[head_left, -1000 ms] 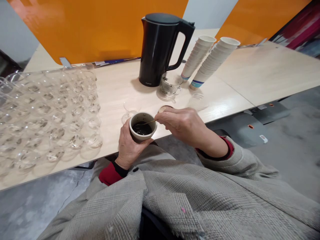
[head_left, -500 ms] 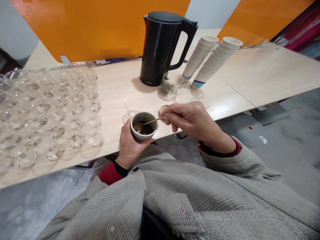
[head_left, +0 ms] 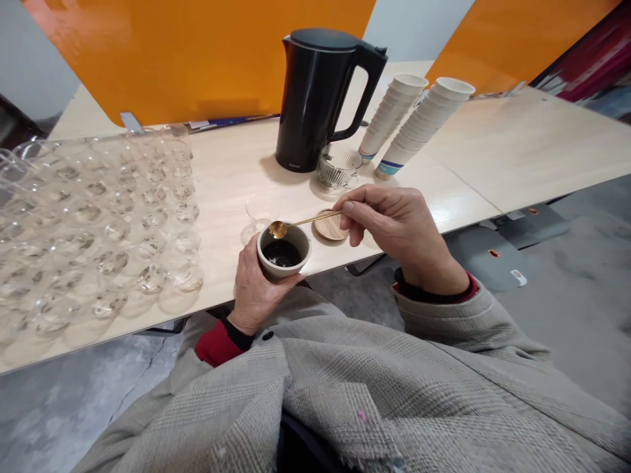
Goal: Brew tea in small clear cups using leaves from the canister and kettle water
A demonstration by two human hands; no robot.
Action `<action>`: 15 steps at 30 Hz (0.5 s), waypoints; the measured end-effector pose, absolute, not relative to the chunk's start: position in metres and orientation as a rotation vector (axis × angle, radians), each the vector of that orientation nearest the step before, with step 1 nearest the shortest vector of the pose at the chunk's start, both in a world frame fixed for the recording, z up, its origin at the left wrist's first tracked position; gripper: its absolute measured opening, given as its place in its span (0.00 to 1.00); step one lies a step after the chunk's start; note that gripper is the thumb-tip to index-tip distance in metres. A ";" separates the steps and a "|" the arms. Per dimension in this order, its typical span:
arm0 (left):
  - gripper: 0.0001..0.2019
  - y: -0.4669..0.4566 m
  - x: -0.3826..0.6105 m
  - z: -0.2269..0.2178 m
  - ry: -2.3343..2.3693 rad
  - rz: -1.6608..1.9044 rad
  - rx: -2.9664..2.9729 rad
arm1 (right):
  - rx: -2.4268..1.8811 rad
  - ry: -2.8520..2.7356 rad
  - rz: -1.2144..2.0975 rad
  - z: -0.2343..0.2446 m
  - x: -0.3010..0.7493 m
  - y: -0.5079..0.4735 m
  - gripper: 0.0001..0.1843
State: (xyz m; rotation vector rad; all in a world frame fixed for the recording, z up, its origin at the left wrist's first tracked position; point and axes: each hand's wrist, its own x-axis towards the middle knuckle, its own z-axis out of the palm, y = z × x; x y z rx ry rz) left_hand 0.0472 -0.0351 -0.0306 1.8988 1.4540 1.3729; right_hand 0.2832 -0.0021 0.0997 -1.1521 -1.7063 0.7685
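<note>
My left hand [head_left: 256,279] is wrapped round a pale ceramic cup [head_left: 284,270] at the table's front edge. Dark bits lie inside the cup, which is tilted a little toward me. Pinched by its handle in my right hand [head_left: 387,226] is a thin gold spoon [head_left: 310,219]. The spoon's bowl is over the cup's far rim, above the contents; whether it carries anything is hard to tell. A round wooden coaster [head_left: 330,227] lies just beyond my right fingertips. Behind the cup stands a small clear plastic cup [head_left: 260,211].
Many clear cups with dark bits [head_left: 111,230] fill the table's left side. A black kettle [head_left: 310,98], a ribbed glass cup [head_left: 338,165] and two leaning stacks of paper cups [head_left: 424,125] stand at the back. An orange partition [head_left: 197,59] rises behind the table.
The spoon has come up out of the cup to its far rim. My right hand has risen and shifted slightly right, uncovering more of the wooden coaster. My left hand keeps its hold.
</note>
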 end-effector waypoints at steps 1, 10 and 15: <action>0.51 -0.035 0.047 -0.031 1.457 1.380 1.901 | -1.151 -1.688 0.751 0.100 0.283 -0.002 0.12; 0.50 -0.033 0.047 -0.038 1.430 1.453 1.952 | -1.075 -1.541 0.611 0.106 0.283 0.007 0.11; 0.51 -0.033 0.047 -0.039 1.462 1.442 1.964 | -1.023 -1.644 0.291 0.086 0.266 0.015 0.10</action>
